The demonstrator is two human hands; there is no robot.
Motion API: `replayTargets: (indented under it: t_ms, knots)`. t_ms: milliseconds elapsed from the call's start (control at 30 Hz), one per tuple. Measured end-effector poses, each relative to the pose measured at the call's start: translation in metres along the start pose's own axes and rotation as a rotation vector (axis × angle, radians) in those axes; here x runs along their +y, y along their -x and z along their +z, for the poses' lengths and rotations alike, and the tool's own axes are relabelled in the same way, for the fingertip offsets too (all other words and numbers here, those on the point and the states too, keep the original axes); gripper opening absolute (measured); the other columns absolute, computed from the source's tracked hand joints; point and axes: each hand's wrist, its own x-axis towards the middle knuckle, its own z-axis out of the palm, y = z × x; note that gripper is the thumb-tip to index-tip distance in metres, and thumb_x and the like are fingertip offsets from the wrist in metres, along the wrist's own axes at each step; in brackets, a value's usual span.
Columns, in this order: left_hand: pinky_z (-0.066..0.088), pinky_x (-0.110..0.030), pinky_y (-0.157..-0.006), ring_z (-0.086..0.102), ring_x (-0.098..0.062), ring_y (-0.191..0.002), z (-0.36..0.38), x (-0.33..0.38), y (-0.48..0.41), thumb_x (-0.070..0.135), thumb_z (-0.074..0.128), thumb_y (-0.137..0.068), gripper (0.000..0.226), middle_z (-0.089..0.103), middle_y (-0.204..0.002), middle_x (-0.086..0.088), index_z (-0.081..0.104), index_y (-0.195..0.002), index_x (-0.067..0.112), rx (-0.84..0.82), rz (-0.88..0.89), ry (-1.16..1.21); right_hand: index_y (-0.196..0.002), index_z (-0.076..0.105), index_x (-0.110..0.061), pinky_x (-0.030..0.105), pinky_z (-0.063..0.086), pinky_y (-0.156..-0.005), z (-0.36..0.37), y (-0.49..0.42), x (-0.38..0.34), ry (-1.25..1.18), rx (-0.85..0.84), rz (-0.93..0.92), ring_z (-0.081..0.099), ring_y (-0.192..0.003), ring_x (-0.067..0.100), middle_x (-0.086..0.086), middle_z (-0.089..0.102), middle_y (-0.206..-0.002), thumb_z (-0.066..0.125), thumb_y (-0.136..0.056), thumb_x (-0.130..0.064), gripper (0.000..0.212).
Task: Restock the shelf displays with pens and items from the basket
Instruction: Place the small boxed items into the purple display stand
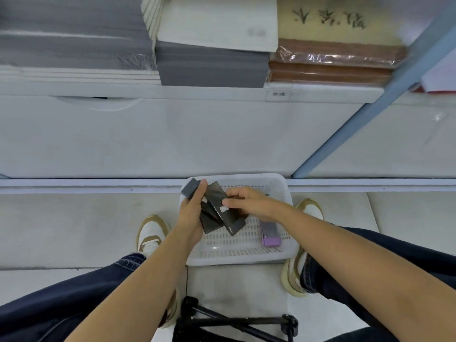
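A person crouches on a pale tiled floor [74,223] before a white shelf [172,91], both hands working above a white slotted basket [246,255] that sits on the floor between their shoes [151,234], close against the base of the unit. The left hand [191,214] is curled round a grey-topped box [190,190], with the thumb laid along its side. The right hand [251,203] pinches a black box [218,203] between thumb and fingertips, holding it tilted over the middle of the basket. A third box [209,224], also dark, shows just beneath the two hands; which hand carries it cannot be told. A purple box [270,236] lies on the basket's bottom at the right side, apart from the hands. Up on the shelf, grey stacks [209,65] of paper goods stand beside a brown stack [330,67] wrapped in clear film, with a small label [278,94] on the shelf edge below it. A black tripod [237,322] lies folded on the floor near the person's knees.
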Motion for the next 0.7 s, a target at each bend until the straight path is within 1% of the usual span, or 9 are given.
replayTargets:
  t_ms: [67,133,200,267,400,500,567,633,700]
  knots:
    - [0.059,-0.041,-0.067,0.067,-0.032,-0.086,0.002,0.012,0.008,0.036,0.06,-0.094,0.048,0.065,-0.11,-0.022,0.056,-0.126,0.0,0.032,0.058,0.047,-0.105,0.069,-0.018,0.036,0.054,-0.089,0.005,0.007,-0.017,0.007,-0.023,-0.053,0.068,-0.098,0.023,0.006,0.072,-0.103,0.061,-0.094,-0.026,0.016]
    - [0.059,-0.039,-0.066,0.068,-0.03,-0.086,0.003,0.025,0.015,0.035,0.055,-0.097,0.045,0.065,-0.111,-0.02,0.055,-0.125,0.001,0.058,0.127,0.113,-0.097,0.07,-0.019,0.024,0.054,-0.074,0.01,0.016,-0.034,-0.047,0.009,-0.113,0.068,-0.082,0.012,-0.004,0.072,-0.087,0.061,-0.095,-0.021,0.009]
    - [0.059,-0.037,-0.06,0.071,-0.023,-0.075,0.004,0.039,0.024,0.035,0.054,-0.097,0.032,0.069,-0.099,-0.013,0.06,-0.111,0.006,0.073,0.184,0.155,-0.091,0.068,-0.019,0.019,0.052,-0.068,0.012,0.024,-0.051,-0.074,0.05,-0.169,0.065,-0.074,0.006,-0.012,0.069,-0.076,0.06,-0.095,-0.017,0.009]
    - [0.058,-0.035,-0.053,0.07,-0.019,-0.063,0.005,0.053,0.033,0.034,0.056,-0.097,0.022,0.07,-0.083,-0.006,0.061,-0.095,0.013,0.08,0.219,0.139,-0.09,0.067,-0.017,0.021,0.052,-0.07,0.013,0.03,-0.065,-0.072,0.084,-0.215,0.064,-0.074,0.006,-0.014,0.068,-0.074,0.059,-0.096,-0.016,0.01]
    - [0.053,-0.031,-0.055,0.06,-0.017,-0.051,0.002,0.077,0.052,0.038,0.063,-0.092,0.022,0.065,-0.069,-0.001,0.058,-0.09,0.017,0.058,0.261,-0.026,-0.091,0.067,-0.018,0.025,0.048,-0.075,0.009,0.044,-0.092,-0.06,0.132,-0.27,0.061,-0.074,0.007,-0.009,0.067,-0.077,0.056,-0.097,-0.019,0.013]
    - [0.049,-0.027,-0.048,0.056,-0.016,-0.047,0.005,0.089,0.068,0.034,0.075,-0.082,0.026,0.062,-0.064,-0.004,0.062,-0.083,0.012,0.007,0.297,-0.146,-0.097,0.069,-0.022,0.022,0.05,-0.071,0.01,0.059,-0.111,0.028,0.063,-0.248,0.063,-0.076,0.009,-0.007,0.069,-0.083,0.055,-0.098,-0.024,0.014]
    - [0.049,-0.026,-0.048,0.059,-0.016,-0.05,0.009,0.094,0.078,0.027,0.08,-0.077,0.027,0.064,-0.068,-0.007,0.064,-0.085,0.008,-0.009,0.344,-0.216,-0.102,0.068,-0.017,0.025,0.052,-0.073,0.012,0.067,-0.122,0.126,0.007,-0.215,0.064,-0.08,0.013,-0.001,0.068,-0.087,0.055,-0.098,-0.025,0.016]
    - [0.052,-0.028,-0.052,0.065,-0.018,-0.059,0.012,0.099,0.086,0.022,0.083,-0.075,0.025,0.069,-0.075,-0.008,0.066,-0.086,0.008,0.033,0.375,-0.246,-0.115,0.062,-0.012,0.031,0.051,-0.084,0.015,0.074,-0.131,0.211,-0.006,-0.222,0.064,-0.092,0.02,0.005,0.066,-0.1,0.056,-0.097,-0.026,0.023]
    - [0.056,-0.034,-0.059,0.065,-0.023,-0.067,0.013,0.107,0.091,0.02,0.084,-0.074,0.029,0.069,-0.082,-0.011,0.065,-0.091,0.007,0.103,0.404,-0.247,-0.129,0.051,-0.023,0.03,0.052,-0.089,0.016,0.082,-0.137,0.227,0.013,-0.261,0.062,-0.105,0.022,0.004,0.06,-0.114,0.066,-0.091,-0.025,0.041]
